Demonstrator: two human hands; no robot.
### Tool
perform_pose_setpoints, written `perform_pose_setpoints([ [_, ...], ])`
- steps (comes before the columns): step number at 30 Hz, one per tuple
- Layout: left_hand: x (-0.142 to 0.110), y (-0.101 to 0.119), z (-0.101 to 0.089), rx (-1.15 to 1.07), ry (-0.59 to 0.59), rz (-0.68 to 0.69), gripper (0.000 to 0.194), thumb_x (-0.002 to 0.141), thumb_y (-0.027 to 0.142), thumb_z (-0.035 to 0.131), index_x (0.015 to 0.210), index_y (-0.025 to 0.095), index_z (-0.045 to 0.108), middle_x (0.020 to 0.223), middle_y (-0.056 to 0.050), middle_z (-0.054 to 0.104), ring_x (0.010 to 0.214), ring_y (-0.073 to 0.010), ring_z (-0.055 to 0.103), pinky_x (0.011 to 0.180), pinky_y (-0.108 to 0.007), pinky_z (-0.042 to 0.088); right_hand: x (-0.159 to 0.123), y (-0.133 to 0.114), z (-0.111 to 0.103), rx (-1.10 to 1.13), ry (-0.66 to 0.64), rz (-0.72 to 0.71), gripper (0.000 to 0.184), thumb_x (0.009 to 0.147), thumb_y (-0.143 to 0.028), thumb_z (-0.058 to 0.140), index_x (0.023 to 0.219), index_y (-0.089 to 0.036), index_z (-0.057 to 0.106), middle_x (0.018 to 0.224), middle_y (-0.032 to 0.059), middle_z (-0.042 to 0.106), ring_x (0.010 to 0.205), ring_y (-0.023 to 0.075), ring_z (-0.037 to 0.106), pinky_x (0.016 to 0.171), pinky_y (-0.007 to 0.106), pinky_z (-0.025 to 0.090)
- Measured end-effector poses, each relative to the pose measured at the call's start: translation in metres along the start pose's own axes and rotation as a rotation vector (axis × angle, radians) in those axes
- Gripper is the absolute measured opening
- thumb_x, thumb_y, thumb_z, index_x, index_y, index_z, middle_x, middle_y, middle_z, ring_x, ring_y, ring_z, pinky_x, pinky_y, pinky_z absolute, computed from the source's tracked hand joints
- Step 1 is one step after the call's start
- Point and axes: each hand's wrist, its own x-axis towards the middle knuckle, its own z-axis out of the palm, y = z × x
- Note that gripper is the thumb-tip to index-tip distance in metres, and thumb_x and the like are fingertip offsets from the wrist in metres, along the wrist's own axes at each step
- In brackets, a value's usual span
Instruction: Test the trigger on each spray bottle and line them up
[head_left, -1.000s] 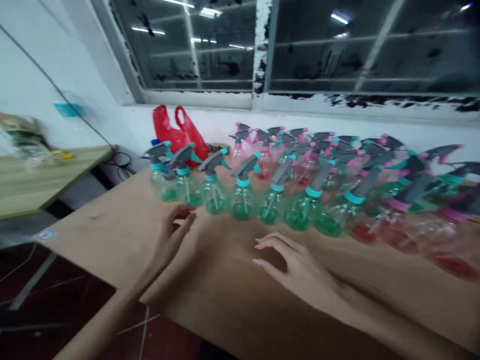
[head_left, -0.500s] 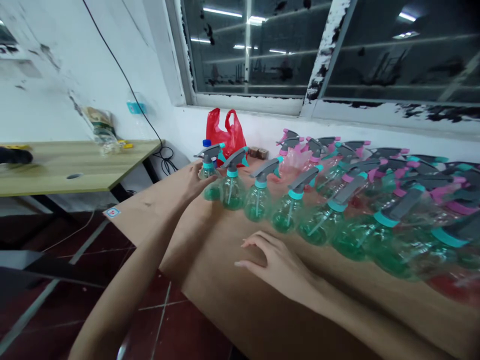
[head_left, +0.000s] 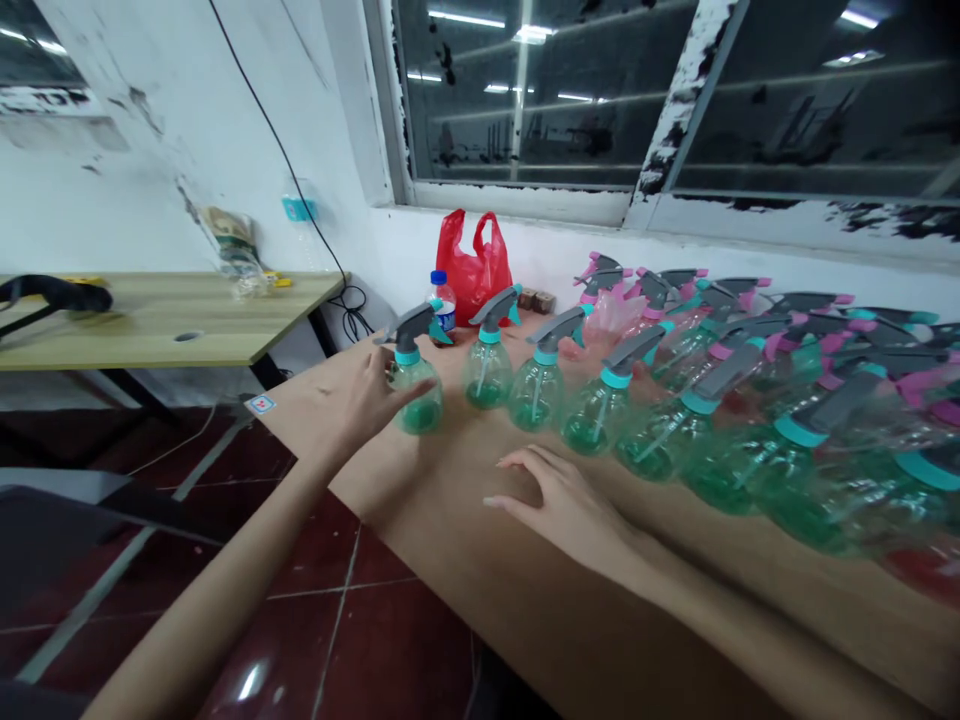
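Note:
My left hand (head_left: pixel 373 400) is curled round the side of a clear spray bottle (head_left: pixel 417 392) with a green base, a turquoise collar and a grey trigger head. That bottle stands upright at the left end of a row, a little apart from the neighbouring green spray bottle (head_left: pixel 487 372). Over the brown tabletop (head_left: pixel 435 530), my right hand (head_left: pixel 561 505) has its thumb and fingers apart and holds nothing. The closest bottles to it are another green spray bottle (head_left: pixel 536 390) and one further right (head_left: pixel 595 412).
Many more spray bottles, some with pink collars (head_left: pixel 795 375), crowd the right side. Behind the row are a red plastic bag (head_left: pixel 474 265), a blue-capped drink bottle (head_left: pixel 442 300) and small brown blocks (head_left: pixel 537 301). A wooden desk (head_left: pixel 150 320) stands left, beyond a floor gap.
The left-end spray bottle has come away from the row towards me with my left hand, uncovering the drink bottle. The view has shifted left. My right hand stays over the tabletop.

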Motion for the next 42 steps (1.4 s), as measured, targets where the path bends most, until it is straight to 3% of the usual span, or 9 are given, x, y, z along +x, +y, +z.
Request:
perform_pose_setpoints([
  [5, -0.059, 0.040, 0.001, 0.059, -0.052, 0.066, 0.045, 0.069, 0.051, 0.067, 0.092, 0.018, 0.046, 0.087, -0.006, 0.052, 0.085, -0.0254, 0.054, 0.069, -0.038, 0.046, -0.014, 0.005, 0.004, -0.012, 0.010, 0.056, 0.059, 0.075, -0.054, 0.061, 0.122, -0.021, 0.047, 0.120, 0.0126, 0.059, 0.110, 0.0306, 0.056, 0.087, 0.049, 0.048],
  [10, -0.102, 0.081, 0.025, 0.076, -0.164, 0.191, 0.059, 0.071, 0.063, 0.060, 0.105, 0.018, 0.044, 0.097, -0.008, 0.056, 0.089, -0.0270, 0.058, 0.074, -0.042, 0.049, -0.033, 0.013, -0.004, 0.022, -0.007, 0.167, 0.094, 0.062, -0.063, 0.066, 0.137, -0.019, 0.030, 0.136, 0.0179, 0.046, 0.123, 0.0351, 0.044, 0.096, 0.054, 0.040],
  [14, -0.119, 0.119, 0.048, 0.047, -0.269, 0.269, 0.062, 0.071, 0.070, 0.054, 0.103, 0.018, 0.044, 0.096, -0.009, 0.057, 0.086, -0.0285, 0.061, 0.070, -0.044, 0.051, -0.058, 0.025, -0.026, 0.092, 0.040, 0.164, 0.100, 0.060, -0.057, 0.072, 0.140, -0.024, 0.022, 0.143, 0.0133, 0.038, 0.129, 0.0314, 0.036, 0.100, 0.051, 0.038],
  [20, -0.126, 0.173, 0.082, -0.005, -0.364, 0.350, 0.066, 0.065, 0.071, 0.058, 0.103, 0.019, 0.045, 0.099, -0.010, 0.058, 0.092, -0.0333, 0.060, 0.074, -0.051, 0.051, -0.109, 0.045, -0.068, 0.107, 0.082, 0.232, 0.085, 0.064, -0.052, 0.071, 0.134, -0.026, 0.031, 0.128, 0.0113, 0.053, 0.117, 0.0317, 0.050, 0.088, 0.051, 0.046],
  [27, -0.104, 0.228, 0.099, -0.232, -0.756, 0.553, 0.058, 0.070, 0.056, 0.066, 0.115, 0.025, 0.048, 0.113, -0.006, 0.056, 0.110, -0.0286, 0.053, 0.091, -0.047, 0.047, -0.154, 0.065, -0.111, 0.018, 0.107, 0.264, 0.084, 0.066, -0.051, 0.069, 0.135, -0.023, 0.031, 0.123, 0.0110, 0.056, 0.111, 0.0314, 0.054, 0.086, 0.048, 0.049],
  [30, -0.100, 0.252, 0.114, -0.416, -0.847, 0.569, 0.059, 0.071, 0.045, 0.070, 0.121, 0.028, 0.044, 0.120, -0.003, 0.055, 0.110, -0.0246, 0.054, 0.093, -0.043, 0.046, -0.168, 0.073, -0.125, 0.016, 0.098, 0.244, 0.081, 0.064, -0.049, 0.070, 0.132, -0.023, 0.034, 0.124, 0.0105, 0.056, 0.109, 0.0308, 0.056, 0.085, 0.047, 0.049],
  [35, -0.110, 0.288, 0.143, -0.622, -0.992, 0.535, 0.054, 0.072, 0.034, 0.069, 0.121, 0.026, 0.048, 0.103, -0.004, 0.063, 0.088, -0.0243, 0.063, 0.077, -0.041, 0.053, -0.185, 0.082, -0.145, 0.046, 0.064, 0.234, 0.078, 0.064, -0.048, 0.072, 0.130, -0.025, 0.039, 0.126, 0.0071, 0.054, 0.110, 0.0281, 0.055, 0.086, 0.044, 0.049],
  [38, -0.114, 0.304, 0.154, -0.765, -1.095, 0.519, 0.051, 0.073, 0.027, 0.068, 0.121, 0.026, 0.050, 0.113, -0.005, 0.061, 0.096, -0.0255, 0.061, 0.084, -0.043, 0.052, -0.191, 0.087, -0.154, 0.062, 0.074, 0.188, 0.083, 0.063, -0.047, 0.072, 0.134, -0.025, 0.035, 0.130, 0.0070, 0.051, 0.116, 0.0278, 0.051, 0.093, 0.044, 0.045],
  [42, -0.116, 0.314, 0.164, -0.857, -1.072, 0.508, 0.037, 0.080, 0.025, 0.062, 0.116, 0.023, 0.055, 0.111, -0.004, 0.061, 0.102, -0.0240, 0.059, 0.092, -0.043, 0.048, -0.193, 0.096, -0.156, 0.063, 0.127, 0.145, 0.085, 0.063, -0.047, 0.073, 0.135, -0.025, 0.034, 0.136, 0.0082, 0.045, 0.124, 0.0289, 0.043, 0.100, 0.046, 0.039],
])
